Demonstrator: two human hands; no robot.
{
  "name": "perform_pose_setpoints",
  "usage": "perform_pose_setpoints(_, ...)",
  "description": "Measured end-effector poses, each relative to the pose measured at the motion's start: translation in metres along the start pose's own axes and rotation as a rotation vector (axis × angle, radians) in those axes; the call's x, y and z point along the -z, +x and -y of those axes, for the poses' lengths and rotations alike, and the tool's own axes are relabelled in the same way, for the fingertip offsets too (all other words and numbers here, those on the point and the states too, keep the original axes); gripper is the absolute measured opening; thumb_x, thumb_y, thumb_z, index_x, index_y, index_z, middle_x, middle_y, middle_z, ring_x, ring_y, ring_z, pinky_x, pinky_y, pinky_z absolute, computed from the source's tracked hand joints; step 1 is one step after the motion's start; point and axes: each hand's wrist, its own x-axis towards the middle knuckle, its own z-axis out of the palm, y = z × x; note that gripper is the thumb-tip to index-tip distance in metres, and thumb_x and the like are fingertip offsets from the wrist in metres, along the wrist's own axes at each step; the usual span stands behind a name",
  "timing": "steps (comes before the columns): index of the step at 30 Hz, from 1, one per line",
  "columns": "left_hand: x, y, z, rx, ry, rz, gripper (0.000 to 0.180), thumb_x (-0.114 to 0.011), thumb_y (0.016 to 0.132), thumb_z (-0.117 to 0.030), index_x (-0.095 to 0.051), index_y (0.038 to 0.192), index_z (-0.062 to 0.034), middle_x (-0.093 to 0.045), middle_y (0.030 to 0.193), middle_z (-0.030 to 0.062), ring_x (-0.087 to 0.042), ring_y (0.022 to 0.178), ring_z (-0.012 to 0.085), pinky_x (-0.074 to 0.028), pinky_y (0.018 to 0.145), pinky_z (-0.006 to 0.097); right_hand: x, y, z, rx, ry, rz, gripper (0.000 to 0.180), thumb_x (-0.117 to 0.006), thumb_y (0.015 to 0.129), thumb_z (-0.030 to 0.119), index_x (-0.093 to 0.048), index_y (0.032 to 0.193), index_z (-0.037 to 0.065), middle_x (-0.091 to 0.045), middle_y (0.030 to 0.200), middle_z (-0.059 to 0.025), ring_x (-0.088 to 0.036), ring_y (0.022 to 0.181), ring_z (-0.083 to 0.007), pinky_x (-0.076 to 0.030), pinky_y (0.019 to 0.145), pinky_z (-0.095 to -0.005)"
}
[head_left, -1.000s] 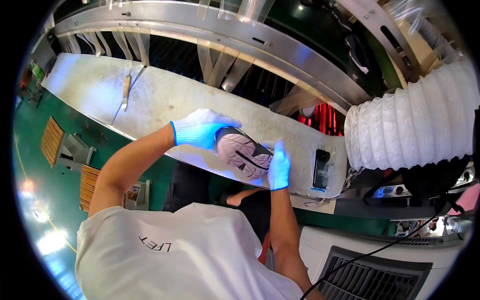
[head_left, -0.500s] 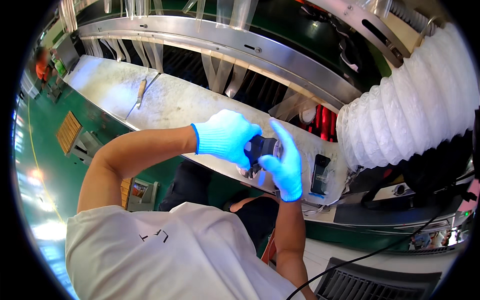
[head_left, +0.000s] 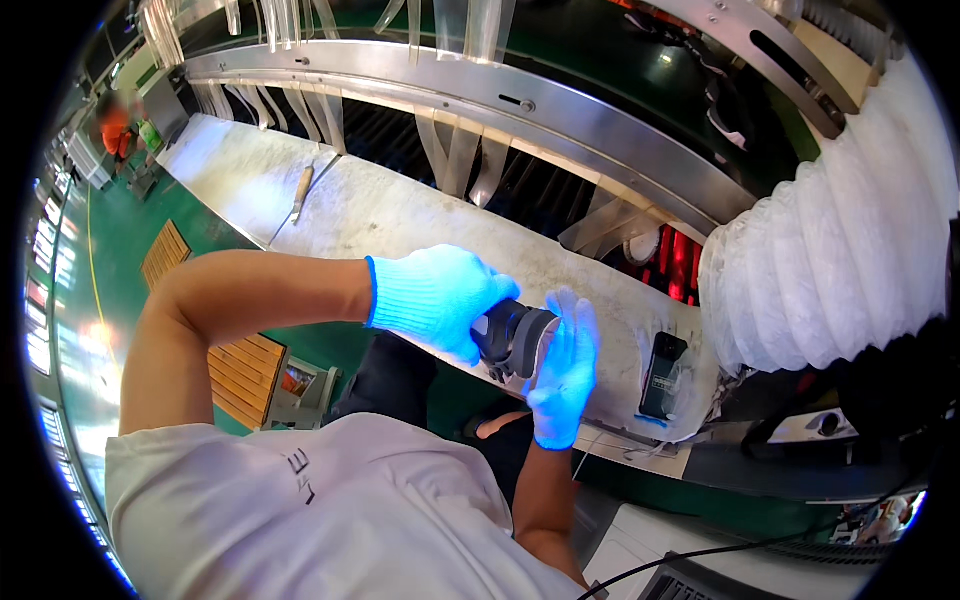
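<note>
My two hands in blue-white gloves hold a dark shoe with a pale sole above the near edge of a long pale workbench. My left hand grips the shoe from the left with fingers curled round it. My right hand presses flat against the sole side, fingers pointing up. Most of the shoe is hidden between the hands.
A black phone lies on the bench to the right of the shoe. A wooden-handled tool lies far left on the bench. A white ribbed duct bulges at right. Metal rails with hanging clear strips run behind the bench.
The shoe has been turned in my hands: a second ago its pale sole faced me, now it is edge-on with my right palm flat on it. The view has shifted slightly.
</note>
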Motion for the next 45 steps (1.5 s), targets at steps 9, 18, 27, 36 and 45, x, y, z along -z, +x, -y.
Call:
perform_pose_setpoints(9,0.000,0.006,0.018,-0.018,-0.056,-0.069,0.078,-0.097,0.078,-0.050,-0.069,0.139,-0.0102,-0.080,0.118,0.0160,-0.081,0.101,0.0395,-0.067,0.086,0.047,-0.035,0.008,-0.041,0.139,0.221,-0.255,0.093,-0.097,0.084,0.056,-0.057,0.148,0.001,-0.070,0.142,-0.0235,-0.070,0.134,-0.0411,-0.056,0.118,-0.0574)
perform_pose_setpoints(18,-0.002,0.012,0.025,-0.074,-0.090,-0.108,0.068,-0.092,0.081,-0.048,-0.068,0.131,-0.0085,-0.079,0.105,0.0156,-0.079,0.088,0.0418,-0.066,0.074,0.050,-0.047,0.026,-0.009,0.145,-0.013,-0.141,0.083,-0.075,0.098,0.069,-0.059,0.141,0.000,-0.071,0.131,-0.0271,-0.070,0.127,-0.0424,-0.054,0.117,-0.0582)
perform_pose_setpoints(27,-0.002,0.013,0.013,-0.129,-0.080,-0.109,0.076,-0.091,0.086,-0.044,-0.063,0.142,-0.0023,-0.078,0.108,0.0178,-0.080,0.090,0.0404,-0.067,0.070,0.046,-0.046,0.022,-0.004,0.107,-0.023,-0.117,0.102,-0.079,0.086,0.084,-0.057,0.140,0.000,-0.069,0.131,-0.0228,-0.068,0.127,-0.0413,-0.053,0.116,-0.0578)
perform_pose_setpoints(36,-0.006,0.034,-0.005,-0.324,-0.036,-0.097,0.056,-0.088,0.088,-0.040,-0.069,0.122,0.0004,-0.076,0.098,0.0185,-0.077,0.085,0.0424,-0.064,0.071,0.049,-0.025,-0.002,0.012,-0.105,-0.033,-0.238,0.122,-0.070,0.094,0.084,-0.035,0.171,-0.003,-0.047,0.169,-0.0278,-0.054,0.152,-0.0383,-0.044,0.128,-0.0557)
perform_pose_setpoints(45,0.011,0.059,-0.025,-0.329,0.056,-0.006,0.025,-0.084,0.084,-0.030,-0.082,0.092,-0.0057,-0.077,0.082,0.0193,-0.075,0.075,0.0414,-0.062,0.066,0.047,-0.026,0.002,0.039,-0.164,-0.061,-0.350,0.105,-0.060,0.109,0.065,-0.025,0.175,-0.008,-0.052,0.167,-0.0257,-0.056,0.150,-0.0358,-0.043,0.127,-0.0493)
